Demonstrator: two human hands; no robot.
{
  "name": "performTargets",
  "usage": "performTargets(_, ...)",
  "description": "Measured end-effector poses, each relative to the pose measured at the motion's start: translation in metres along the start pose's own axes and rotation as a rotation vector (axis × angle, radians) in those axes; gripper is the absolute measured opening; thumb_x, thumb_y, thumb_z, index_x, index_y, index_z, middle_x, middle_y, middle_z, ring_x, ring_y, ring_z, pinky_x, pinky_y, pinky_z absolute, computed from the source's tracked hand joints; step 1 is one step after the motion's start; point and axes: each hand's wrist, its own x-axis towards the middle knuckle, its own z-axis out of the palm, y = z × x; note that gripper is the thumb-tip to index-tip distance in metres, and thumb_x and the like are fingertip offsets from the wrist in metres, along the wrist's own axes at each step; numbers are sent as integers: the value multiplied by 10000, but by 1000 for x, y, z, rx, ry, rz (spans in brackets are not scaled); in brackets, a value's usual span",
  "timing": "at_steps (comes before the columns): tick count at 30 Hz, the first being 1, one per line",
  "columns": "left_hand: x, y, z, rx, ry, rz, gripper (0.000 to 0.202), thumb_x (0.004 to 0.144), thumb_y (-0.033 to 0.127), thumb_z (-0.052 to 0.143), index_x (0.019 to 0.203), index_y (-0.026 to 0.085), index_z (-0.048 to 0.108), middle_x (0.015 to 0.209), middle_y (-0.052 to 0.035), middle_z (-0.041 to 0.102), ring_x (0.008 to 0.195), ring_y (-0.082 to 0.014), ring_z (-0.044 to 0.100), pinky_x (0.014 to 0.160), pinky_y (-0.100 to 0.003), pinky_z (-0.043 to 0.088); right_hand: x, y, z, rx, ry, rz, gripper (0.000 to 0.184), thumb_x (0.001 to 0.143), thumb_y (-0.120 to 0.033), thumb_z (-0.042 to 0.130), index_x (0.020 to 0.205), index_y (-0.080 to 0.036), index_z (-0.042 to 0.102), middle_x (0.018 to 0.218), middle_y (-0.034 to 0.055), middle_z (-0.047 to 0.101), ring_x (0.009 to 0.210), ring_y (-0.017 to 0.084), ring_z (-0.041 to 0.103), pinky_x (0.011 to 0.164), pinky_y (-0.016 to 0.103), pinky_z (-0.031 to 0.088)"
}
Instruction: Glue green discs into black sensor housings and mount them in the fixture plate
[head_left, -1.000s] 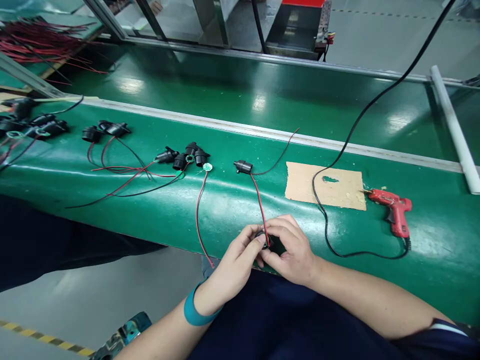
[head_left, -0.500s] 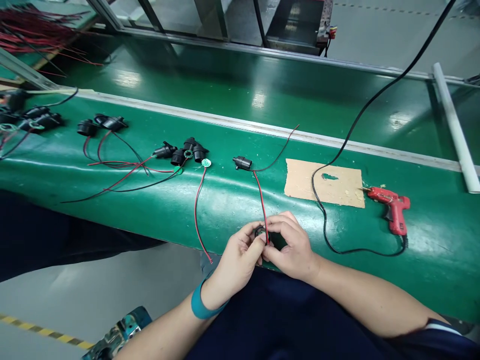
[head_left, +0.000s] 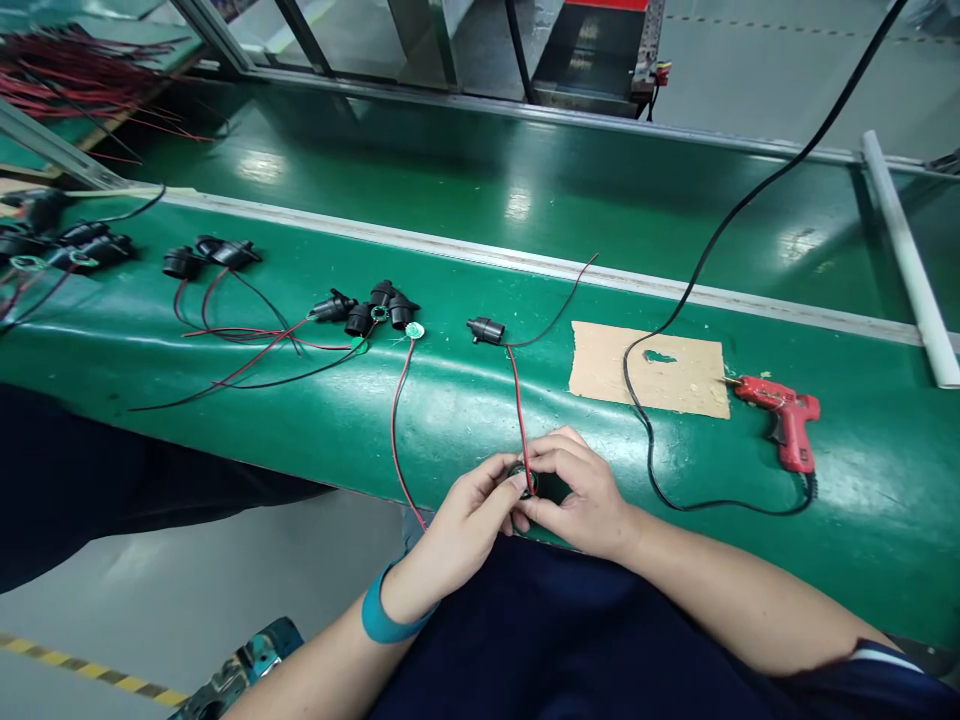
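My left hand (head_left: 466,520) and my right hand (head_left: 577,495) meet at the near edge of the green belt (head_left: 225,400), both pinched on a small black round part (head_left: 521,478). A red and black wire pair (head_left: 517,400) runs up from that part toward a black socket (head_left: 486,330) lying farther back on the belt. The fingers cover most of the part. A teal band circles my left wrist (head_left: 382,615).
Several black sockets with red and black wires (head_left: 367,312) lie to the left along the belt, more at the far left (head_left: 210,258). A red glue gun (head_left: 784,415) with a black cord rests at the right, beside a cardboard sheet (head_left: 649,370). A white tube (head_left: 907,250) lies far right.
My hands stay together on the small black part, with only slight finger shifts. The view has wobbled a little.
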Motion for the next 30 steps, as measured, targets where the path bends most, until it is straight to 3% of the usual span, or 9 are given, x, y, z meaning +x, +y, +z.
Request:
performTargets(9, 3, 2, 2, 20, -11, -34, 394, 926, 499, 586, 1063, 130, 602, 638, 9, 571, 552, -135, 566, 536, -242, 438, 0, 2, -3, -3, -4, -37, 197, 814, -152, 701, 978, -214, 611, 979, 73, 690, 871, 196, 621, 773, 382, 545)
performTargets(19, 9, 2, 5, -34, 0, -18, 413, 892, 512, 645, 1045, 130, 617, 606, 23, 549, 515, -115, 542, 507, -215, 399, 0, 2, 0, 2, 35, 55, 214, 759, -128, 669, 942, -225, 616, 969, 58, 699, 857, 202, 638, 774, 398, 545)
performTargets(23, 12, -2, 2, -20, 32, -14, 446, 881, 531, 636, 1059, 123, 618, 597, 19, 551, 484, -116, 531, 479, -213, 386, 3, 0, -3, -17, -35, 69, 269, 792, -133, 685, 1039, -230, 639, 1000, 67, 705, 914, 220, 652, 809, 409, 561)
performTargets(25, 16, -3, -5, 53, 77, 28, 416, 886, 507, 620, 1053, 126, 623, 646, 6, 576, 487, -117, 526, 479, -223, 398, 5, -2, -7, -55, -71, 81, 372, 820, -163, 706, 1175, -228, 614, 1075, 90, 695, 1006, 244, 646, 864, 430, 566)
performTargets(28, 25, -2, -22, 337, 237, 169, 305, 899, 410, 599, 1045, 146, 639, 757, -29, 644, 576, -150, 577, 562, -264, 444, 14, -6, -14, -156, -16, 82, 504, 879, -206, 682, 1356, -209, 519, 1224, 147, 632, 1124, 274, 609, 939, 472, 548)
performTargets(30, 30, 3, -34, 585, 367, 240, 275, 905, 358, 588, 1088, 158, 633, 758, -37, 669, 630, -185, 615, 618, -292, 447, 27, -8, -17, -163, -10, 95, 578, 916, -227, 649, 1455, -206, 442, 1210, 146, 631, 1049, 250, 633, 904, 448, 565)
